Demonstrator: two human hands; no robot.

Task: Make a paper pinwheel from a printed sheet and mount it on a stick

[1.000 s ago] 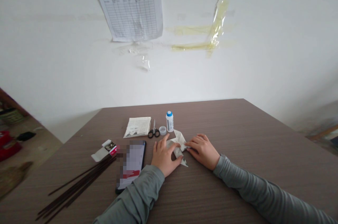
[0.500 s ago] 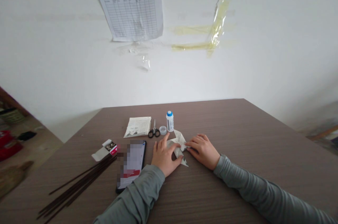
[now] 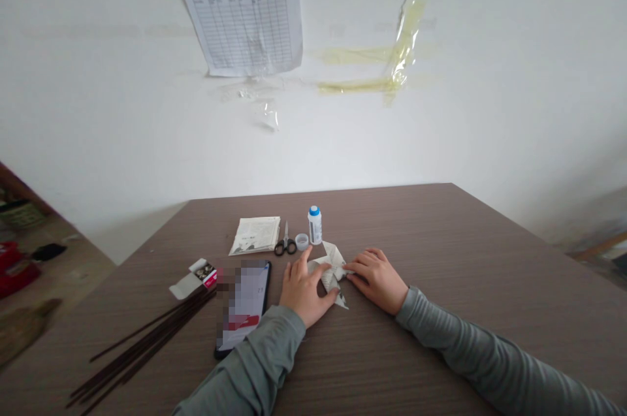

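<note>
Lower centre of the frame, here's the folded printed paper (image 3: pixel 332 279), flat on the table (image 3: pixel 441 240)! The left hand (image 3: pixel 304 288) is spread, finger and thumb steadying it; the right hand (image 3: pixel 377 279) gathers its fingertips at the right tip, pinching or just pressing, I can't tell. Looks like a fold being held in place; the next move calls for light, even pressure so nothing springs open.
</note>
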